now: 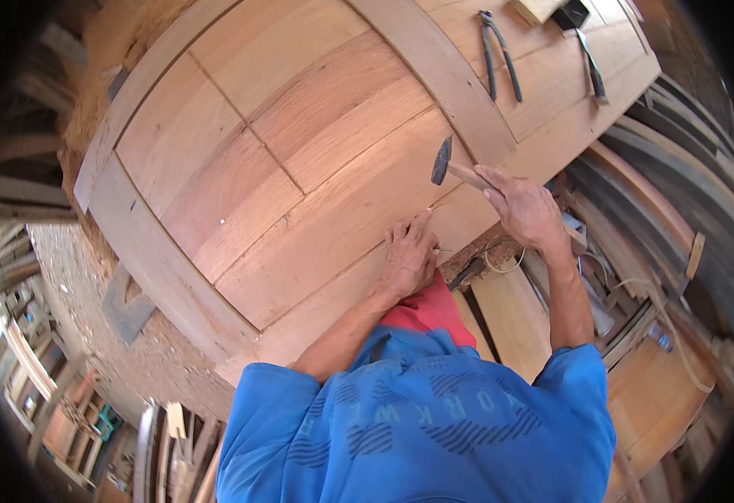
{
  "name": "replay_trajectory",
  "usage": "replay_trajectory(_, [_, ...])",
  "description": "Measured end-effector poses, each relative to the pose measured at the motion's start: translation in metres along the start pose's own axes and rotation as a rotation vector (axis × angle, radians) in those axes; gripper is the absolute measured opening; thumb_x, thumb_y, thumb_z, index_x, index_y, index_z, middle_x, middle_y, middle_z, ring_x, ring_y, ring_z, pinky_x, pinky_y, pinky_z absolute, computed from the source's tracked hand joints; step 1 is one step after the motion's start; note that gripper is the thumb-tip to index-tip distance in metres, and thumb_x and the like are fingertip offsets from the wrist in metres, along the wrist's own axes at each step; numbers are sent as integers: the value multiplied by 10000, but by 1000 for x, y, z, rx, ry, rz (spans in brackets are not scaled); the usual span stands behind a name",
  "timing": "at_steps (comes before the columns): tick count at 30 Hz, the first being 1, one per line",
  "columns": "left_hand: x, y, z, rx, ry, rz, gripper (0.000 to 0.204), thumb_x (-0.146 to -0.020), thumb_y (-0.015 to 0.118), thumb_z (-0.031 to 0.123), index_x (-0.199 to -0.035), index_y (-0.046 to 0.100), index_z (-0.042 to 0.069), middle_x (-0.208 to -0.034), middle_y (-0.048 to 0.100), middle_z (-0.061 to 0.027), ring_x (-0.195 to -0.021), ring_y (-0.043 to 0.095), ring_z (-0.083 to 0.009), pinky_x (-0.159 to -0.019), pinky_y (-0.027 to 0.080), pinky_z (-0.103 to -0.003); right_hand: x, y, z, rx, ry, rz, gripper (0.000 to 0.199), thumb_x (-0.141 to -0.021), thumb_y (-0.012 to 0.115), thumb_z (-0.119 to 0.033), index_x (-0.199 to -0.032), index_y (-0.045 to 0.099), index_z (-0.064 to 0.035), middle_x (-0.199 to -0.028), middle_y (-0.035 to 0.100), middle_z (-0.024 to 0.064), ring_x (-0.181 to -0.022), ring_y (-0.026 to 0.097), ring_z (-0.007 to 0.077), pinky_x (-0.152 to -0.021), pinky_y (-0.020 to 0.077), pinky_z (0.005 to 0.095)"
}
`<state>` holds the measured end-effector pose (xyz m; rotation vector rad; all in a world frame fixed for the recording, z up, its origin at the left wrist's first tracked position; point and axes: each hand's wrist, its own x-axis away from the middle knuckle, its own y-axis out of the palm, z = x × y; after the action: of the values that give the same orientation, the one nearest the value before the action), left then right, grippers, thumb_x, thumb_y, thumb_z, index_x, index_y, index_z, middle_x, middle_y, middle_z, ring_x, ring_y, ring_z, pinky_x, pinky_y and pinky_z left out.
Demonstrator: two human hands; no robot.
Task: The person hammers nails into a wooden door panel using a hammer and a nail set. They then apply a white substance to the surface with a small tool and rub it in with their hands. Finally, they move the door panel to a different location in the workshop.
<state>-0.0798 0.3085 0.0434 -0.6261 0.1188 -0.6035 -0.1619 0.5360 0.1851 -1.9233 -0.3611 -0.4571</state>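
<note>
My right hand (524, 208) is wrapped round the wooden handle of a hammer (466, 174). The dark metal head is raised over the door panel, up and left of that hand. My left hand (410, 256) rests on the wooden panelled door (342, 205) near its close edge, fingers bent and drawn together. A thin nail (443, 250) juts out from the right side of this hand; the fingertips lie by a groove in the wood, and what they pinch is too small to make out.
Pincers (499, 59) and a chisel (591, 71) lie on the wood at the far right, near a black block (570, 14). Stacked boards (660, 184) fill the right side. A light cord (664, 306) hangs there. Sawdust-covered ground (124, 335) lies at left, with timber offcuts.
</note>
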Motion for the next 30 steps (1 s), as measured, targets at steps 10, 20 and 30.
replay_trajectory(10, [-9, 13, 7, -30, -101, 246, 182, -797, 678, 86, -962, 602, 87, -1291, 641, -103, -1065, 540, -335, -895, 392, -487, -48, -12, 26, 127, -200, -407, 372, -998, 562, -197, -1349, 628, -89, -1148, 700, 222, -1028, 662, 428, -905, 523, 495])
replay_trajectory(20, [-17, 15, 15, -108, -137, 280, 186, -787, 670, 70, -954, 592, 89, -1216, 665, -84, -1009, 562, -326, -843, 406, -468, -79, -10, 61, -16, -394, -393, 390, -1006, 558, -268, -1348, 631, -94, -1059, 708, 232, -998, 666, 422, -863, 528, 511])
replay_trajectory(30, [-13, 22, 14, -90, -128, 358, 214, -783, 681, 39, -964, 571, 70, -1098, 622, -118, -980, 557, -340, -849, 438, -466, -87, -7, 53, 73, -394, -523, 389, -991, 582, -273, -1340, 650, -116, -1076, 708, 226, -1009, 668, 422, -882, 527, 506])
